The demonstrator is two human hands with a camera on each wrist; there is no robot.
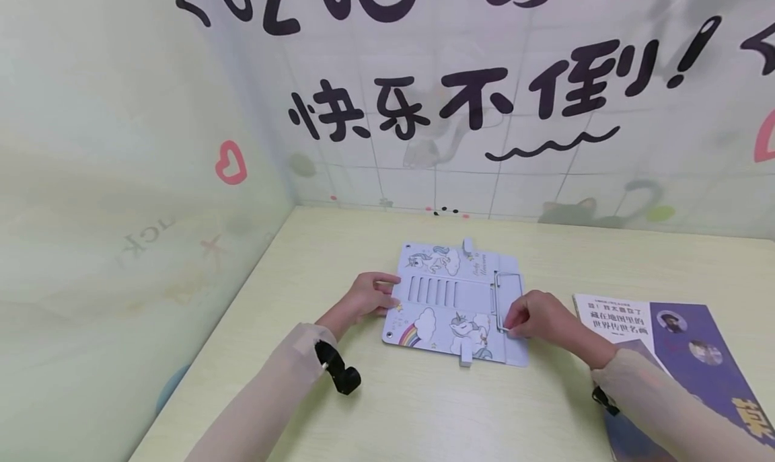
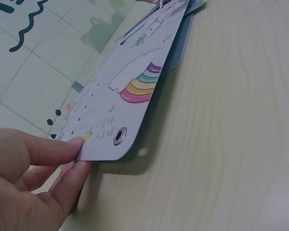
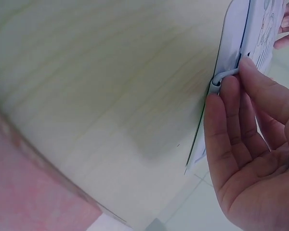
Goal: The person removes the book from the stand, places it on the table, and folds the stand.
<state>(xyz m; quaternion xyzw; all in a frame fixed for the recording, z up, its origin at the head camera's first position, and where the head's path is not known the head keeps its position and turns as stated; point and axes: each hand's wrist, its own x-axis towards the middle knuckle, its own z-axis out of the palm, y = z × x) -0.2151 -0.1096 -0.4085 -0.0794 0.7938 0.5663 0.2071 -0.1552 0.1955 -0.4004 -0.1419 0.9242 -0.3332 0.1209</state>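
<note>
A pale lilac folding book stand with unicorn and rainbow prints and a row of slots lies on the table, partly raised in the wrist views. My left hand pinches its left edge between thumb and fingers, near a metal-ringed hole in the left wrist view. At the other end, my right hand holds the bent wire bracket between thumb and fingers. Two small clips, the upper one and the lower one, stick out from the long edges.
A purple and white book lies on the table at the right, partly under my right forearm. Behind the table hangs a printed sheet with black lettering; another pale sheet borders the left side.
</note>
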